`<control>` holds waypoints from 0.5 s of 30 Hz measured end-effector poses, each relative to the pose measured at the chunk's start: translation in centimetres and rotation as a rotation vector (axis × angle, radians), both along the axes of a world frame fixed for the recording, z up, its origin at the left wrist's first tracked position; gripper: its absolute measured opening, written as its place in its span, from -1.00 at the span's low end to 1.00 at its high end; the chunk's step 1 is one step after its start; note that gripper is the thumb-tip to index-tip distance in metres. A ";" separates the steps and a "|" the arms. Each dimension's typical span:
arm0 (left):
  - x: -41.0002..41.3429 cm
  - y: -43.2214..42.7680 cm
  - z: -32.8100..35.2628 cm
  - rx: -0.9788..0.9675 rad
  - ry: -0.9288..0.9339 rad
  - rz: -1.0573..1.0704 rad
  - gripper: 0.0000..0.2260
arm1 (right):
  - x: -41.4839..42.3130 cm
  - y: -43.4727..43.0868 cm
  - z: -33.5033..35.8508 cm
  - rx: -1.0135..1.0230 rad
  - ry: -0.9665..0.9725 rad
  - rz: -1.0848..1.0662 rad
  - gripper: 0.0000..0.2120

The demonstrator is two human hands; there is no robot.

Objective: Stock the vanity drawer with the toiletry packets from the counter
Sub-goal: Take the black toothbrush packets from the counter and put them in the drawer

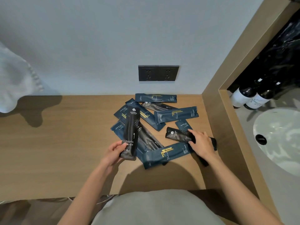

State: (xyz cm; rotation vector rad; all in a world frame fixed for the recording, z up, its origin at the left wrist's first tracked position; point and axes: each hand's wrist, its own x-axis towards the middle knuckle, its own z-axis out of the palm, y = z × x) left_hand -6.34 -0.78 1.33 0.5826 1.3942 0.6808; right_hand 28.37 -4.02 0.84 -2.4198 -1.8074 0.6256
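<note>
Left hand (113, 152) closed in a grip around the lower end of a black toothbrush packet (131, 133), thumb across the front just beside the printed "TOOTH BRUSH", fingers behind; packet raised off the tabletop (65, 143) and standing nearly upright, its top end leaning over the heap beyond the grip. Right hand (202, 143) palm-down on a second black packet (178, 135), fingers spread over its right end and pressing it flat — touching, but whether actually closed around it cannot be told. Lying loose between the two grips and beyond them, the pile of toiletry packets (155, 120): dark blue ones with gold marks, a few black ones, overlapping at all angles. Just under the right grip, toward the body, one long blue packet (164, 155) slanting across the tabletop, its upper end touching the fingers. Farthest from both grips, another blue packet (155, 97) lying against the wall (113, 38), below a dark double socket (158, 73). Well to the right of the right grip, past a wooden partition (215, 98), a white basin (280, 140) and two dark bottles (250, 96). Far to the left of the left grip — a white towel (14, 78) hanging over the tabletop. No drawer in sight.
</note>
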 end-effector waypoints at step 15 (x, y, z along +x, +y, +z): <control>-1.2 -0.8 2.5 0.123 0.063 -0.069 -0.94 | -0.2 2.9 0.9 -0.123 -0.030 0.054 -0.69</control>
